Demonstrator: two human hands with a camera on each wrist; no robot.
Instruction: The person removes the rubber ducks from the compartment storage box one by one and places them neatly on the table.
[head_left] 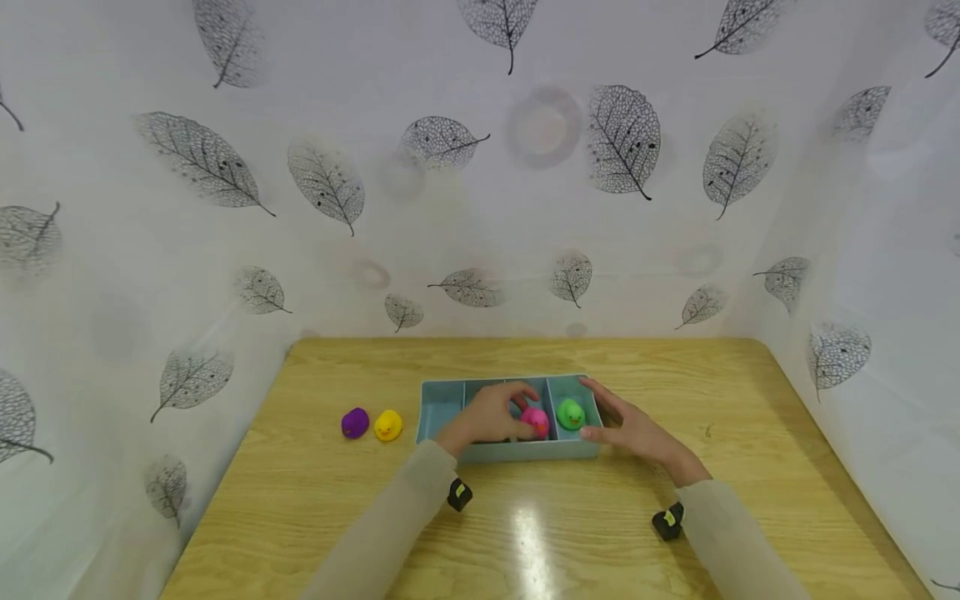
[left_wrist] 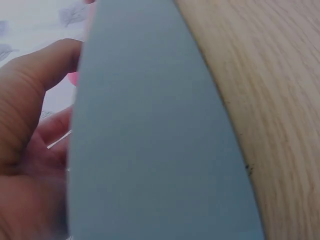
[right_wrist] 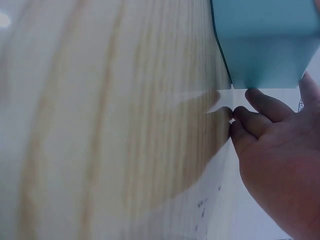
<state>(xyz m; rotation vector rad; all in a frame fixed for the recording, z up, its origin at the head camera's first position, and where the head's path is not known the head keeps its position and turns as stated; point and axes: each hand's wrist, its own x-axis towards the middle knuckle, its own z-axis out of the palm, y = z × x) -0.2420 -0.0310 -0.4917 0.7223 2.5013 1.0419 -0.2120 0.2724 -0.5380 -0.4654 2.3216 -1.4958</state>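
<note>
Fingers curved, left hand holds pink duck.

Pink duck, blue-grey tray, leaf-patterned white backdrop

A blue-grey rectangular divided tray sits on the light wood-grained counter, towards its back edge. In its rightmost compartment sits a small green toy duck; just left of that divider is a small pink toy duck, with the left grip over the tray's middle and around it. The right grip lies at the tray's right end. Left of the tray stands a small yellow toy duck, with a small purple toy duck further left. A white leaf-printed sheet hangs behind the counter.
</note>
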